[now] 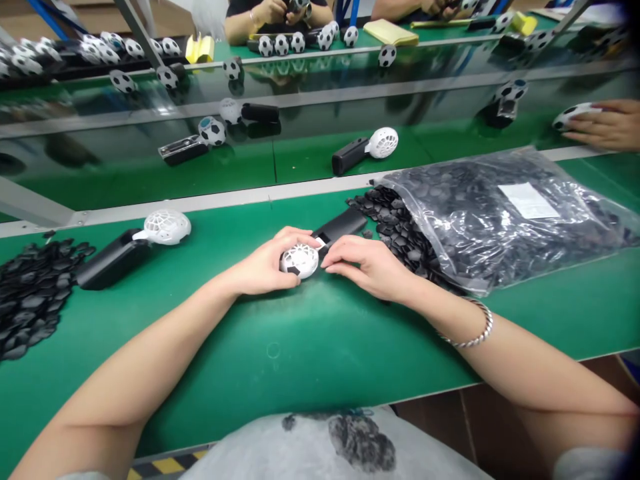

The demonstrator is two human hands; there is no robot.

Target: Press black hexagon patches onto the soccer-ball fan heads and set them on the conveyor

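My left hand (270,263) is wrapped around the white, ball-shaped head (300,260) of a football-patterned handheld device. A dark patch shows on the lower left of its openwork shell, and its black handle (344,227) slants away to the upper right on the green bench. Just right of the head, my right hand (363,260) has thumb and fingers pinched together; anything between the tips is too small to make out. Close beyond that hand, a heap of small black plastic pieces (400,230) spills from a clear plastic bag (470,193).
Another white-headed device (167,227) lies at left beside a second pile of black pieces (35,287). Across a pale rail, a green conveyor (300,160) carries several such devices. Other people work at the far side; a co-worker's hand (607,123) holds a football-patterned piece at right.
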